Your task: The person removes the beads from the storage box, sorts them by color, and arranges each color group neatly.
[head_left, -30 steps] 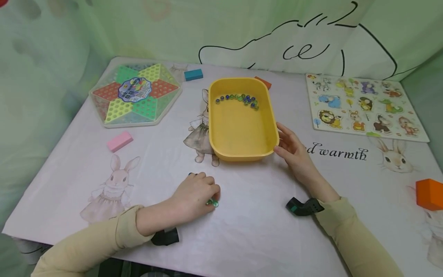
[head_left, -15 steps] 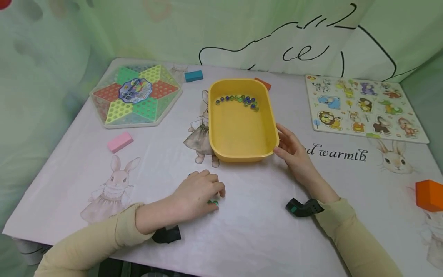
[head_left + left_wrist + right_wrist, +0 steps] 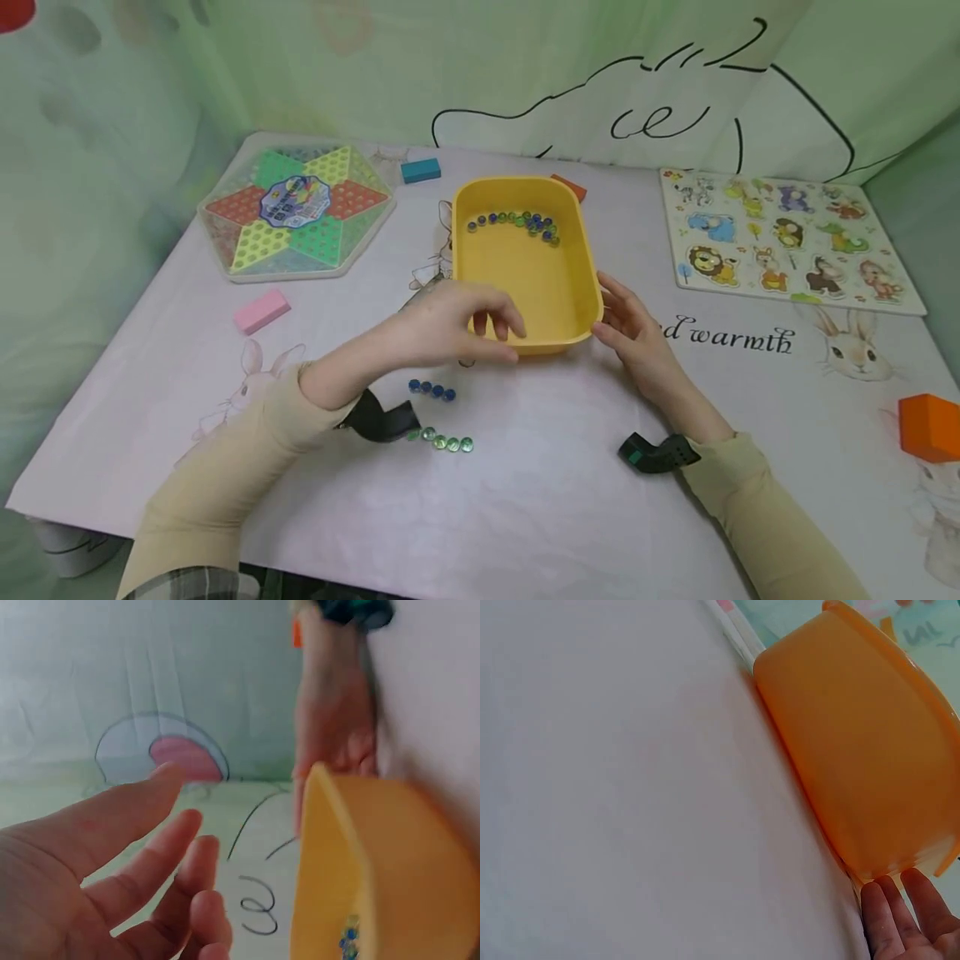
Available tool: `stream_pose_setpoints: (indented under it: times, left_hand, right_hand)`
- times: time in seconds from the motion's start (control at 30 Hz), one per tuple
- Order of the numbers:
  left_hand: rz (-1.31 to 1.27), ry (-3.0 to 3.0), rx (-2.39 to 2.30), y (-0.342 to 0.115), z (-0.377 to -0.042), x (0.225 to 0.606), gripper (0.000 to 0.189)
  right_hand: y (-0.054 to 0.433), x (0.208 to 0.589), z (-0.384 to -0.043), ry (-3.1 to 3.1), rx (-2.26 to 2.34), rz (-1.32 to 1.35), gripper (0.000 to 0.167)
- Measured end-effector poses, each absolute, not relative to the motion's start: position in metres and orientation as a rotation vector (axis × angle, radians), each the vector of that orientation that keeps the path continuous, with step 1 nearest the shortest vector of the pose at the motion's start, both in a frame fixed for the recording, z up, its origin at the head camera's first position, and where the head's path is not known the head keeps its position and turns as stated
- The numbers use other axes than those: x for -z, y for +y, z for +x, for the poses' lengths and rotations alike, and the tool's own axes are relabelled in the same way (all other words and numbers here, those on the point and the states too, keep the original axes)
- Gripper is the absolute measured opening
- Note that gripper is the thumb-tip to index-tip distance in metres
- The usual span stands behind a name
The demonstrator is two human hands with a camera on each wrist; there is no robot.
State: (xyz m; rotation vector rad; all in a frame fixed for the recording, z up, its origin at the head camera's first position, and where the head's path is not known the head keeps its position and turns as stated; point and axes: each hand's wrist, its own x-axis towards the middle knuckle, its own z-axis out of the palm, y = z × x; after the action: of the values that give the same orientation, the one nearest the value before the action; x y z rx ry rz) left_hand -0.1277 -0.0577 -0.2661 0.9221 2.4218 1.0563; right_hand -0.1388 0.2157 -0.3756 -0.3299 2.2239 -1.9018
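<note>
My left hand (image 3: pixel 465 325) is over the front left rim of the yellow plastic bin (image 3: pixel 525 292), thumb and fingers apart. The left wrist view shows nothing between the fingers of the left hand (image 3: pixel 150 877). Blue and green glass marbles (image 3: pixel 534 223) lie in the bin's far end. My right hand (image 3: pixel 633 337) touches the bin's near right corner; in the right wrist view its fingertips rest on the wall of the bin (image 3: pixel 855 750). On the table before the bin lie a row of blue marbles (image 3: pixel 432 389) and a row of green marbles (image 3: pixel 447 442).
A star-patterned Chinese checkers board (image 3: pixel 296 212) lies far left, an animal puzzle board (image 3: pixel 787 237) far right. Around them are a pink block (image 3: pixel 261 312), a blue block (image 3: pixel 421 171), a red-orange block (image 3: pixel 572 187) behind the bin, and an orange block (image 3: pixel 930 427) at the right edge.
My left hand has risen from the green marbles and moved forward and right to the bin, uncovering both marble rows. The right hand stays at the bin's corner.
</note>
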Motion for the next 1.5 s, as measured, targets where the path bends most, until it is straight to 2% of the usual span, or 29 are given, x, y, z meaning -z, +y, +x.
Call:
stream_pose_setpoints:
  times: [0.3, 0.57, 0.87, 1.2, 1.5]
  left_hand:
    - [0.575, 2.500, -1.294, -0.030, -0.206, 0.253, 0.021]
    - [0.396, 2.569, -1.329, -0.016, -0.248, 0.267, 0.023]
    - [0.272, 2.624, -1.222, 0.004, -0.266, 0.294, 0.022]
    - [0.155, 2.764, -0.886, 0.016, -0.275, 0.317, 0.015]
    - [0.238, 2.842, -0.672, 0.024, -0.282, 0.325, 0.010]
  right_hand:
    - [0.215, 0.373, -0.138, 2.210, 1.905, -0.309, 0.060]
    - [0.213, 0.371, -0.138, 2.261, 1.852, -0.312, 0.061]
    - [0.217, 0.370, -0.137, 2.268, 1.841, -0.324, 0.061]
    - [0.216, 0.375, -0.134, 2.233, 1.865, -0.316, 0.060]
    - [0.216, 0.373, -0.134, 2.245, 1.873, -0.301, 0.060]
